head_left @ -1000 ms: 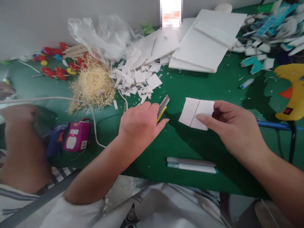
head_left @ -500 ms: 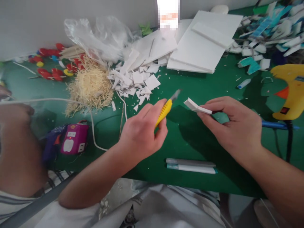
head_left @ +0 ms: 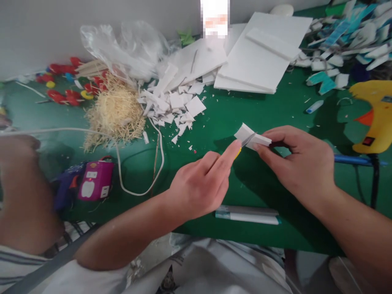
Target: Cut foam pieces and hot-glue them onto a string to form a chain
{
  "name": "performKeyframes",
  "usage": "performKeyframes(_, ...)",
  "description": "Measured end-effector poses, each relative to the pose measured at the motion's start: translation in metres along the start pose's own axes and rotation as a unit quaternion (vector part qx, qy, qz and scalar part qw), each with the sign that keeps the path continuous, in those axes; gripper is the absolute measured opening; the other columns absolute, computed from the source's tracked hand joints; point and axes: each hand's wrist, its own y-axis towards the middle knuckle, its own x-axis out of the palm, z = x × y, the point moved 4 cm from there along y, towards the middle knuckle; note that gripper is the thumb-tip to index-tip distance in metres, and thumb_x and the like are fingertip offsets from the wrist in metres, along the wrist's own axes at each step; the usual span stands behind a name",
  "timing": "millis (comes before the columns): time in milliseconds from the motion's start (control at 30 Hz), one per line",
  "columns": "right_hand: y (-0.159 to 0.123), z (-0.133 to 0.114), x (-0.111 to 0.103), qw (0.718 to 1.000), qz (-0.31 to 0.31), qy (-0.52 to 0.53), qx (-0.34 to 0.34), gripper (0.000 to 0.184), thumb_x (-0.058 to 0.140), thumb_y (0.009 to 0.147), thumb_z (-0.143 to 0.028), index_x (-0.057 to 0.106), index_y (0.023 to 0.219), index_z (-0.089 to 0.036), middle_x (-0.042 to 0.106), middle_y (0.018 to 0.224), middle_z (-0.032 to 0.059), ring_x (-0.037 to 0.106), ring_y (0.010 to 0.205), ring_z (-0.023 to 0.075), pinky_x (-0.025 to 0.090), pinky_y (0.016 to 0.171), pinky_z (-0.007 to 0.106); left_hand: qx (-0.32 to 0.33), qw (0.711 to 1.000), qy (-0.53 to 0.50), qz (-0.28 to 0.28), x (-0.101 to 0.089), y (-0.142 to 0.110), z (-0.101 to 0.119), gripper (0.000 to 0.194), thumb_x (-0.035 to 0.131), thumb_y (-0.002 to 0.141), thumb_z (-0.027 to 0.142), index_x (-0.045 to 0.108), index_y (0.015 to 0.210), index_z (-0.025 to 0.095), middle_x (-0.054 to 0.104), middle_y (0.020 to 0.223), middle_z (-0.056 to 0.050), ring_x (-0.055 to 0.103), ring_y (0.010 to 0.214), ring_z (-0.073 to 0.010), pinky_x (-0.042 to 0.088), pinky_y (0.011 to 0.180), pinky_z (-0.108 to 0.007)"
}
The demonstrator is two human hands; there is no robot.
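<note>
My left hand [head_left: 203,179] is closed around a utility knife [head_left: 238,153], its index finger stretched along the tool. Most of the yellow handle is hidden by my fingers. The grey blade lies across a small white foam piece [head_left: 251,137]. Pinched between thumb and fingers, that piece is held at its right end by my right hand [head_left: 301,163]. Both hands are above the green table [head_left: 196,222]. Below them lie two markers [head_left: 248,215], side by side.
White foam sheets [head_left: 235,73] and foam scraps [head_left: 174,104] lie at the back, beside a heap of thin wooden sticks [head_left: 118,108]. A yellow glue gun [head_left: 372,118] is on the right. At left are a magenta power adapter [head_left: 96,179], a white cable [head_left: 134,192] and another person's arm [head_left: 24,188].
My left hand has moved right with the utility knife and turned it, bringing the blade onto the foam piece. My right hand has stayed nearly in place, still pinching the piece.
</note>
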Motion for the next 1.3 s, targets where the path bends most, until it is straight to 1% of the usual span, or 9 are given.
performKeyframes(267, 0.0, -0.003, 0.0, 0.999, -0.003, -0.023, -0.031, 0.011, 0.067, 0.093, -0.034, 0.069, 0.082, -0.032, 0.078, 0.087, 0.0029, 0.071, 0.077, 0.0204, 0.055, 0.066, 0.036, -0.009, 0.999, 0.036, -0.035, 0.0, -0.003, 0.006, 0.048, 0.046, 0.102, 0.012, 0.041, 0.15, 0.012, 0.073, 0.091, 0.002, 0.069, 0.067, -0.0082, 0.054, 0.057, -0.022)
performKeyframes(367, -0.001, -0.004, 0.001, 0.999, -0.002, -0.038, -0.04, 0.013, 0.066, 0.094, -0.034, 0.069, 0.081, -0.032, 0.078, 0.089, 0.0032, 0.071, 0.079, 0.0205, 0.055, 0.066, 0.036, -0.017, 0.998, 0.052, -0.035, -0.001, -0.004, 0.01, 0.048, 0.046, 0.101, 0.011, 0.042, 0.149, 0.011, 0.071, 0.088, 0.003, 0.068, 0.066, -0.0083, 0.053, 0.056, -0.023)
performKeyframes(533, -0.003, -0.007, 0.002, 0.995, 0.026, -0.07, -0.064, 0.011, 0.068, 0.092, -0.037, 0.071, 0.083, -0.032, 0.077, 0.088, 0.003, 0.071, 0.079, 0.0205, 0.054, 0.067, 0.036, -0.022, 0.997, 0.055, -0.054, -0.001, -0.006, 0.018, 0.052, 0.051, 0.1, 0.008, 0.04, 0.151, 0.007, 0.068, 0.085, 0.003, 0.066, 0.064, -0.0096, 0.052, 0.054, -0.025)
performKeyframes(733, -0.003, -0.007, 0.002, 0.997, 0.019, -0.038, -0.061, 0.013, 0.068, 0.093, -0.036, 0.069, 0.081, -0.031, 0.076, 0.088, 0.0036, 0.07, 0.078, 0.0196, 0.054, 0.069, 0.036, -0.033, 0.996, 0.056, -0.053, -0.006, -0.003, 0.021, 0.053, 0.052, 0.098, 0.007, 0.042, 0.15, 0.009, 0.067, 0.084, 0.003, 0.066, 0.063, -0.0099, 0.05, 0.051, -0.026)
performKeyframes(900, -0.003, -0.006, 0.001, 0.996, 0.028, -0.035, -0.072, 0.013, 0.069, 0.091, -0.036, 0.069, 0.08, -0.029, 0.075, 0.086, 0.004, 0.069, 0.076, 0.0193, 0.054, 0.067, 0.035, -0.044, 0.995, 0.06, -0.073, -0.006, -0.001, 0.017, 0.053, 0.048, 0.097, 0.006, 0.043, 0.149, 0.012, 0.069, 0.086, 0.003, 0.065, 0.062, -0.0085, 0.05, 0.05, -0.024)
performKeyframes(1067, -0.001, -0.005, 0.002, 0.998, -0.002, -0.035, -0.049, 0.013, 0.065, 0.094, -0.037, 0.071, 0.083, -0.033, 0.077, 0.091, 0.005, 0.072, 0.082, 0.0223, 0.057, 0.069, 0.038, -0.04, 0.995, 0.062, -0.068, -0.007, -0.002, 0.011, 0.051, 0.048, 0.099, 0.011, 0.044, 0.149, 0.017, 0.072, 0.091, 0.003, 0.067, 0.065, -0.0079, 0.051, 0.053, -0.024)
performKeyframes(1167, -0.001, -0.003, 0.001, 1.0, -0.01, -0.005, -0.021, 0.009, 0.066, 0.092, -0.033, 0.072, 0.084, -0.031, 0.077, 0.09, 0.0049, 0.071, 0.081, 0.0213, 0.058, 0.072, 0.037, -0.035, 0.998, 0.041, -0.037, -0.011, -0.001, 0.008, 0.048, 0.049, 0.101, 0.01, 0.044, 0.148, 0.017, 0.074, 0.094, 0.002, 0.069, 0.069, -0.009, 0.053, 0.057, -0.024)
performKeyframes(1233, -0.001, 0.001, -0.001, 0.999, -0.001, 0.031, 0.019, 0.005, 0.072, 0.088, -0.032, 0.074, 0.091, -0.029, 0.075, 0.087, 0.0033, 0.069, 0.074, 0.0183, 0.057, 0.069, 0.034, -0.033, 0.999, 0.009, -0.013, -0.015, -0.001, 0.007, 0.048, 0.05, 0.1, 0.007, 0.044, 0.147, 0.014, 0.076, 0.099, -0.001, 0.07, 0.074, -0.0097, 0.055, 0.061, -0.023)
performKeyframes(1300, -0.001, 0.006, 0.0, 0.996, -0.005, 0.065, 0.064, 0.024, 0.077, 0.084, -0.036, 0.075, 0.107, -0.029, 0.071, 0.08, 0.0003, 0.064, 0.065, 0.0153, 0.054, 0.061, 0.032, -0.036, 0.999, -0.014, 0.001, -0.019, 0.0, 0.006, 0.051, 0.051, 0.098, 0.005, 0.044, 0.147, 0.013, 0.077, 0.105, -0.004, 0.071, 0.078, -0.0104, 0.056, 0.065, -0.023)
